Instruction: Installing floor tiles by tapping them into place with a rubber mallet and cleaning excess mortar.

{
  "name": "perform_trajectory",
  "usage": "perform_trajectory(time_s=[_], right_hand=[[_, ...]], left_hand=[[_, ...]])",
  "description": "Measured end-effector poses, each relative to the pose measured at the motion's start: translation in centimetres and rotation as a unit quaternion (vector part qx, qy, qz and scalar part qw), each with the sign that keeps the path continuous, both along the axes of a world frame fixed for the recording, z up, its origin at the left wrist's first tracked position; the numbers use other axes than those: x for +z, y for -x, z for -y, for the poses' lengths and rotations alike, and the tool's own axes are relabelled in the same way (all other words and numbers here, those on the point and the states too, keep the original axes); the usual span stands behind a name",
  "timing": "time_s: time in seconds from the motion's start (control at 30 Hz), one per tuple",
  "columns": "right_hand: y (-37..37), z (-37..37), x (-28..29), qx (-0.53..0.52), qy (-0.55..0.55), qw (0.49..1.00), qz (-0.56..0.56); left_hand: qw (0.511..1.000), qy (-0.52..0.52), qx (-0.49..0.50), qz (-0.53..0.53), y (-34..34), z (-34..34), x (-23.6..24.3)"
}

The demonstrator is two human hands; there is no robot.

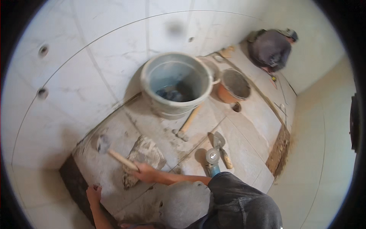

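Neither my left hand nor my right hand is in view. Both hands seen belong to a crouching co-worker in a dusty cap [187, 204] and dark shirt [244, 202] at the lower edge. That person's right hand [146, 172] grips the wooden handle of a mallet [124, 159], whose pale, blurred head is raised over the floor tiles. Their left hand [93, 193] is by the dark strip [74, 177] along the floor's left edge; I cannot tell what it touches. Beneath the mallet handle lies a ragged, ridged, mortar-coloured piece [146, 152].
A large grey-green tub [167, 108] stands against the white tiled wall, beside an orange bucket [227, 93]. A wooden-handled hammer [188, 122], a trowel [219, 140] and a teal angle grinder [212, 162] lie on the tiles. Another person [270, 49] crouches in the far right corner.
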State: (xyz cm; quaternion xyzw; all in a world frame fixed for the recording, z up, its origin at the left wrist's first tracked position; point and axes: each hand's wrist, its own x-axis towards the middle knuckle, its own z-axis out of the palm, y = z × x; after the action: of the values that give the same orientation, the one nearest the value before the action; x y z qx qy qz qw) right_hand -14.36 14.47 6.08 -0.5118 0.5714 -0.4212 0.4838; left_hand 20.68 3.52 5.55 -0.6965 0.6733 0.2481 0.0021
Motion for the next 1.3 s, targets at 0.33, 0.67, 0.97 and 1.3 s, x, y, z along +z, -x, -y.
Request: perform_trajectory(time_s=[0.33,0.67,0.97,1.3], right_hand=[[0.6,-5.2,-0.6,-0.042,0.01,0.999,-0.003],[2.4,-7.1,-0.4,-0.05,-0.051,0.997,0.022],[1.9,-7.0,-3.9,-0.024,-0.107,0.982,-0.153],[2.6,-7.3,-4.7,0.028,-0.124,0.973,-0.192]], left_hand=[[0.965,0.055,-0.251,0.044,10.1,6.3,-4.0],[0.969,-0.06,-0.226,0.085,13.4,6.9,-6.1],[0.965,-0.059,-0.227,0.116,13.7,7.3,-7.0],[0.965,-0.05,-0.236,0.105,13.3,8.0,-7.8]])
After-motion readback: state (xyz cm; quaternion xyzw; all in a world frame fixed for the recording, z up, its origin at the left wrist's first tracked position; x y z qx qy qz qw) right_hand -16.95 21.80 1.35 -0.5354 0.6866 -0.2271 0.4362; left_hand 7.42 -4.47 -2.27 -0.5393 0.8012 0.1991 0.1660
